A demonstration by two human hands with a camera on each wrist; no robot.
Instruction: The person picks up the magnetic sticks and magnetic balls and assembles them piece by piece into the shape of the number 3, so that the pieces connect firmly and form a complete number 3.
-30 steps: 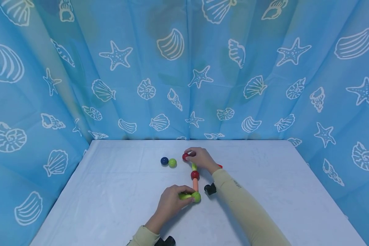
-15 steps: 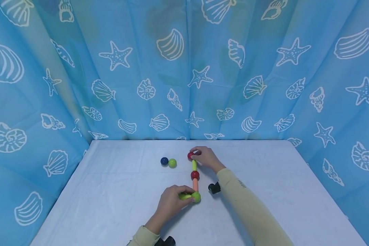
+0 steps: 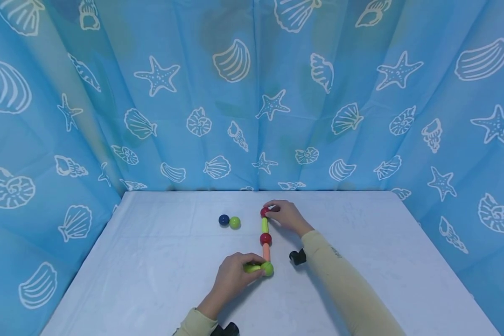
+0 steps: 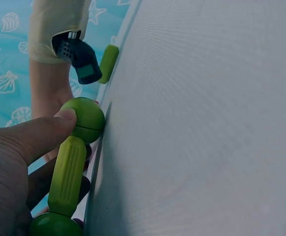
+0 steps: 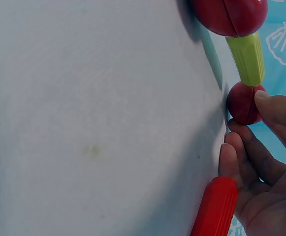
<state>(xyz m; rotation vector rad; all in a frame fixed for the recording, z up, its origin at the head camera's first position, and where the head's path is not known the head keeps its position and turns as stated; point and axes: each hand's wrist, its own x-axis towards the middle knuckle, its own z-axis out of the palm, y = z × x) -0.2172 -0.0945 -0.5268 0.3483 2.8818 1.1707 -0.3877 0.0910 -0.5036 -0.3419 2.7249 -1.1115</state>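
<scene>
head view: high, facing far edge [image 3: 193, 192] of desk [image 3: 151, 280]; close wrist views share left hand [image 3: 234, 271], right hand [image 3: 286, 216] respectively with head view.

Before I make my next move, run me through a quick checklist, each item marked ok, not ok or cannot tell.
1. Left hand holding the near green ball: ok, thumb on it.
2. Right hand holding the far red ball: ok, thumb and fingers on it.
3. Far red ball lined up with the far yellow-green stick: ok, they appear to meet.
4. That joint fully seated: cannot tell.
5. Loose blue ball and loose green ball away from both hands: ok.
6. Space beside the right hand free: not ok, a red stick lies close by.
</scene>
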